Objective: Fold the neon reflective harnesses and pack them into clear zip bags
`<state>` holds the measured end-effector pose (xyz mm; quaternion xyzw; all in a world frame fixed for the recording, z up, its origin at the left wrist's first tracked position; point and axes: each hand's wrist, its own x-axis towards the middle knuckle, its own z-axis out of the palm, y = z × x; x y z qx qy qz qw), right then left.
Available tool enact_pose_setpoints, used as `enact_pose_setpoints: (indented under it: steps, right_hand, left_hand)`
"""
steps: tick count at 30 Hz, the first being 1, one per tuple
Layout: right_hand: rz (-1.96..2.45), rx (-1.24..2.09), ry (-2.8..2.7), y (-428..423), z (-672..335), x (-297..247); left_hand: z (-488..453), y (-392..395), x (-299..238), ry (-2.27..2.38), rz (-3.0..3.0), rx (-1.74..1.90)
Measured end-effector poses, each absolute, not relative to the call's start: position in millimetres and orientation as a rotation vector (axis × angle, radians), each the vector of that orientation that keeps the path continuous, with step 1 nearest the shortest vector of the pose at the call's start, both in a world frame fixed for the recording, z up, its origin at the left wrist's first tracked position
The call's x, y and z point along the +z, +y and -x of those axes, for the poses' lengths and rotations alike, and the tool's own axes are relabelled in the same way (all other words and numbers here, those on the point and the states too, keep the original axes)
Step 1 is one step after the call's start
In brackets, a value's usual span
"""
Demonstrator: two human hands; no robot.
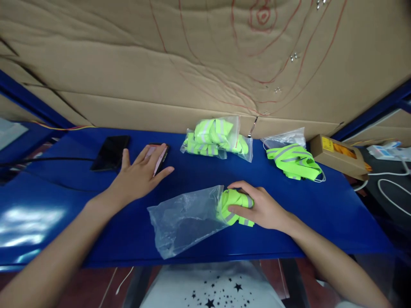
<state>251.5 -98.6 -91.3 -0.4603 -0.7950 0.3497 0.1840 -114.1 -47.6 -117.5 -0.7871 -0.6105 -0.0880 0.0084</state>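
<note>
My right hand (261, 207) curls its fingers round a folded bundle of neon-yellow reflective strap (236, 199) with grey stripes. The bundle sits at the right end of a clear plastic bag (184, 218) lying flat on the blue table; how far it is inside the bag I cannot tell. Further back on the left, my left hand (138, 173) is spread, palm down, with its fingers over a phone (160, 159) whose screen partly shows. Most of that phone is hidden under the fingers.
Several bagged reflective straps (213, 132) are piled at the back against the cardboard wall (128, 68). A loose reflective strap (293, 160) lies at the right, beside a cardboard box (338, 156). A black device (111, 153) with a cable (64, 158) sits at the left.
</note>
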Motion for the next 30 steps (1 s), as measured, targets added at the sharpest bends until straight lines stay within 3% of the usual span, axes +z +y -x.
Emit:
enact_pose_setpoints:
  steps: [5,9,16,22,27,30]
  right_hand:
    - [1.263,1.026,-2.256,-97.7,-252.7,-90.7]
    - [1.269,1.043,-2.243,-96.4,-252.9,-90.5]
    - [1.232,0.948,-2.254,-102.3,-252.4,-95.3]
    - [1.24,0.787,-2.051,-102.7,-256.3,-93.7]
    - [1.272,0.852,-1.921,-96.3,-266.1,-83.1]
    - [1.306,0.877,-1.919,-93.5,-272.1,-83.5]
  left_hand:
    - [108.8,-50.7,-114.1,-1.913,2.46,-0.359]
    - [78.9,-82.3,-94.6,-1.67,2.914,-0.547]
    - [5.7,-82.6,-82.9,-1.789,3.386,-0.382]
    - [-10.9,-59.9,-66.2,-1.704,3.338,-0.638]
    - [-32.4,-61.8,-57.8,-1.47,3.355,-0.801]
    - [-44.0,-58.9,-58.5,-1.591,3.455,-0.873]
